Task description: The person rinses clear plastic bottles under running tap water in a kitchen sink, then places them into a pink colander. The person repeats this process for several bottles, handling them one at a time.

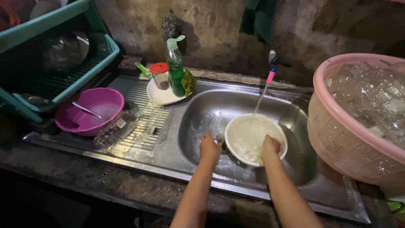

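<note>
A white bowl (252, 136) full of water sits in the steel sink (198, 114), under a thin stream from the tap (272, 63). My right hand (270, 146) is dipped into the bowl at its near rim, fingers curled; what it holds is hidden. My left hand (209, 147) is closed on a clear plastic cup (217, 128) just left of the bowl.
A pink basket (337, 139) of clear plastic cups stands at the right. On the drainboard lie clear plastic containers (130, 126), a purple bowl (71, 122) with a spoon, and a white plate (162, 96) holding a green soap bottle (176, 67) and a red-lidded jar (160, 75). A teal dish rack (63, 55) is at the left.
</note>
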